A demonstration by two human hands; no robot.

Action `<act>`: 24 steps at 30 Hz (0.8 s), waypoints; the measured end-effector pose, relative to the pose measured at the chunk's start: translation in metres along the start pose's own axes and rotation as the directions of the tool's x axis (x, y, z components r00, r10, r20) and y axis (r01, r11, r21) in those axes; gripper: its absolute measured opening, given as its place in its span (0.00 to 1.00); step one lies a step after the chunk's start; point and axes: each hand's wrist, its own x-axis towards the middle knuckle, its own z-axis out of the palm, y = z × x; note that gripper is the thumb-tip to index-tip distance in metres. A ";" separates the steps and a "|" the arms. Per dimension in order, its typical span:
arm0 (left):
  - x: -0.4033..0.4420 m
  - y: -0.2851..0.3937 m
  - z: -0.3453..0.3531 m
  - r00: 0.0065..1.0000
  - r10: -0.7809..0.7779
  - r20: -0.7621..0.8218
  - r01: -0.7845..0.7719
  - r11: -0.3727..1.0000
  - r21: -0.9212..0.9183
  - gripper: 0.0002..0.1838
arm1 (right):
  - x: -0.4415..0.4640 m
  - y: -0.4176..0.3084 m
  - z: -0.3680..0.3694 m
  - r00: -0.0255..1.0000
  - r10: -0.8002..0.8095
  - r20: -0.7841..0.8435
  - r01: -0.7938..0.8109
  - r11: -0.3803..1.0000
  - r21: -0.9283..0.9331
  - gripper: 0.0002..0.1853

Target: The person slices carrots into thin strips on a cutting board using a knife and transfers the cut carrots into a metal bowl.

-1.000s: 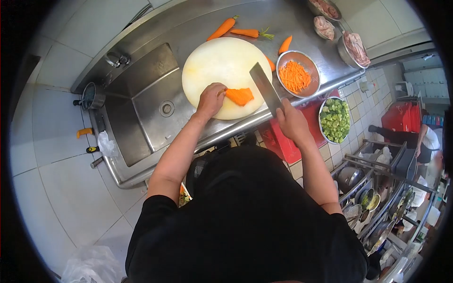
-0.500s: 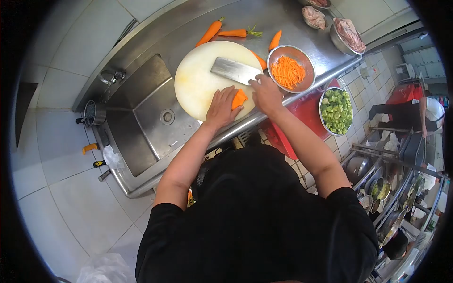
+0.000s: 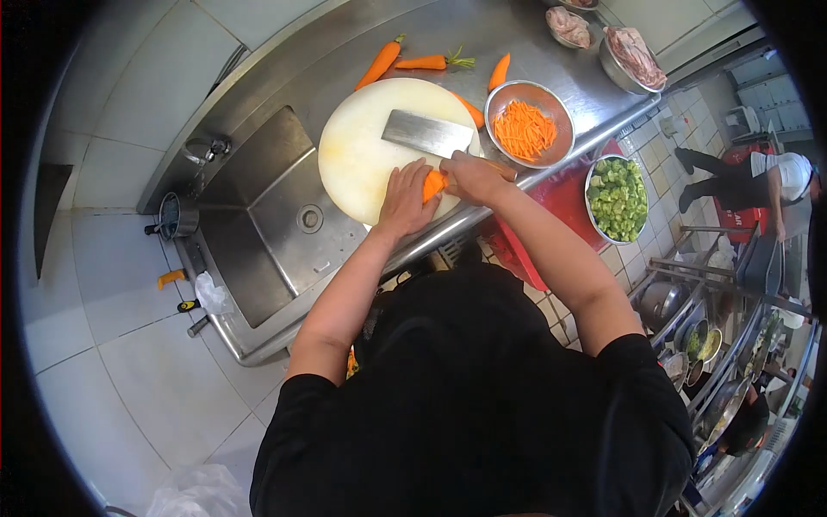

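Observation:
A cleaver (image 3: 425,132) lies flat on a round white cutting board (image 3: 349,164), its wooden handle extending over the board's right edge. My left hand (image 3: 403,202) is on the board, fingers and thumb closed round orange carrot pieces (image 3: 434,184). Curled in from the other side, my right hand (image 3: 474,179) has its fingertips at the same pieces, just below the cleaver's handle; part of the contact is hidden. Beside the board stands a metal bowl (image 3: 564,142) of shredded carrot (image 3: 524,129).
Whole carrots (image 3: 379,62) lie behind the board. The sink (image 3: 258,233) is on the left. A bowl of chopped green vegetable (image 3: 617,200) stands right, over a red surface (image 3: 547,211). Bowls of meat (image 3: 633,59) sit at the back right. Another person (image 3: 780,177) stands far right.
My right hand has come off the cleaver's handle and moved left to the carrot pieces. The cleaver stays on the board. At far right, the other person has shifted.

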 end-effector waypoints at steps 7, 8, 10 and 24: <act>0.000 0.000 0.003 1.000 0.002 -0.013 -0.002 1.000 0.011 0.32 | -0.009 -0.002 0.009 0.996 0.034 -0.082 -0.030 0.998 0.049 0.17; 0.000 -0.001 0.004 1.000 0.013 -0.015 -0.013 1.000 0.026 0.31 | -0.010 -0.002 0.010 0.994 0.031 -0.107 -0.024 0.998 0.063 0.16; 0.000 -0.001 0.004 1.000 0.023 -0.018 -0.023 0.999 0.041 0.31 | -0.012 -0.004 0.013 0.990 0.033 -0.138 -0.019 0.994 0.104 0.15; -0.004 -0.001 0.001 0.993 0.112 -0.040 -0.106 0.987 0.125 0.27 | -0.018 -0.011 0.021 0.976 0.027 -0.217 0.023 0.975 0.222 0.10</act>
